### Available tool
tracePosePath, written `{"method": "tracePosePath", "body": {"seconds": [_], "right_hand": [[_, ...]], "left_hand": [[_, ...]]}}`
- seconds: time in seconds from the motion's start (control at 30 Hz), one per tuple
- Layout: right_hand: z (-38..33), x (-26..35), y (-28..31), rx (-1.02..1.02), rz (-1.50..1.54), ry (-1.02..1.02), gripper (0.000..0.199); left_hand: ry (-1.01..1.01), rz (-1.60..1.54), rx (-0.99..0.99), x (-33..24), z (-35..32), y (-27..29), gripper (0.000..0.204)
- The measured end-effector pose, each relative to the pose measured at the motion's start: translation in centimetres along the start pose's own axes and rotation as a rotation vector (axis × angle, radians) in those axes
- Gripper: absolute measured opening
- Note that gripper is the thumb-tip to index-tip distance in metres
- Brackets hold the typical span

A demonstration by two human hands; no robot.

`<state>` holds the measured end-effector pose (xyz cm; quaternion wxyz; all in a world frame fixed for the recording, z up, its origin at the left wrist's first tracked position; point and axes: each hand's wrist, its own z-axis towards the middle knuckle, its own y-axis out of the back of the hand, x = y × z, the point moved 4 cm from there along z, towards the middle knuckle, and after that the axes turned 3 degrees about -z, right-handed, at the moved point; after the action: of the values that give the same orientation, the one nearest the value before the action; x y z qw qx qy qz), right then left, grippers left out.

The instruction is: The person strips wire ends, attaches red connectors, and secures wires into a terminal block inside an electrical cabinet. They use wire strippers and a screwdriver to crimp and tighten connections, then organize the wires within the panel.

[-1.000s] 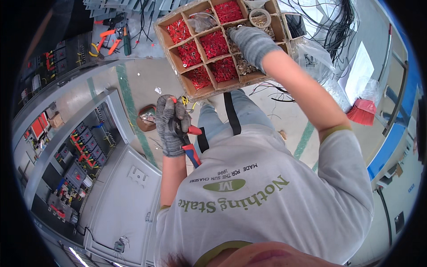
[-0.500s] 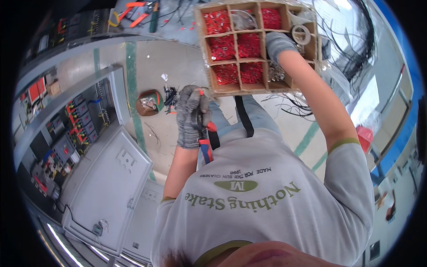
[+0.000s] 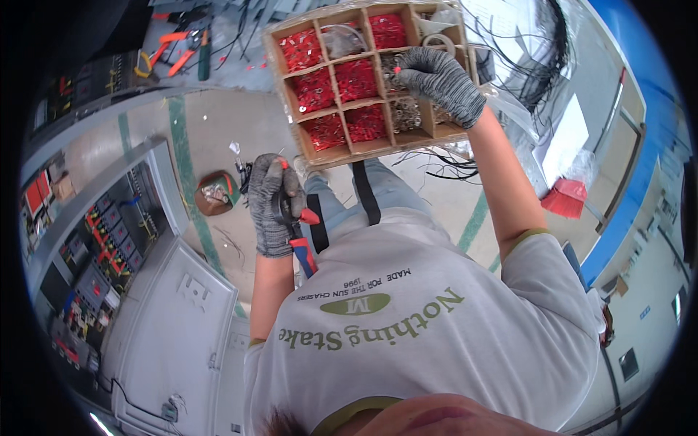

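My left hand [image 3: 275,207], in a grey knit glove, is closed round a hand tool with red-and-blue handles [image 3: 304,256], apparently pliers; its head is hidden by the fingers. My right hand [image 3: 440,81], gloved alike, is above the divided cardboard box [image 3: 378,154], over a compartment of small metal terminals [image 3: 391,71]. Its thumb and fingers are pinched together, with a small orange-red spot at the tips; what they hold is too small to tell. Several compartments hold red terminals [image 3: 356,78], others bare metal pieces [image 3: 406,114].
Orange-handled pliers [image 3: 177,65] and a green-handled tool [image 3: 204,58] lie on the bench at left. Black wires [image 3: 556,58] lie beside the box. Below are a floor container [image 3: 216,194] and a red broom [image 3: 566,198]. An open electrical cabinet [image 3: 109,254] stands at left.
My right hand has come up out of the compartment, fingers now pinched. The view has shifted, so the box appears further left and slightly tilted. The left hand keeps its tool.
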<state>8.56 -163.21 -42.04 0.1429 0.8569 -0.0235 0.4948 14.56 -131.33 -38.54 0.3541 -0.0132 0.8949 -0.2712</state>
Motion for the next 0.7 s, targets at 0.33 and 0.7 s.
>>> {"method": "tracePosePath", "body": {"seconds": [0.33,0.7], "right_hand": [[-2.1,0.5,1.3,-0.027,0.306,0.075,0.015],[-2.4,0.8,1.6,-0.111,0.252,0.164,0.014]], "left_hand": [[0.080,-0.028,0.057,-0.2,1.0,-1.7,0.011],[0.087,-0.001,0.024,-0.4,0.2,-2.0,0.011]]}}
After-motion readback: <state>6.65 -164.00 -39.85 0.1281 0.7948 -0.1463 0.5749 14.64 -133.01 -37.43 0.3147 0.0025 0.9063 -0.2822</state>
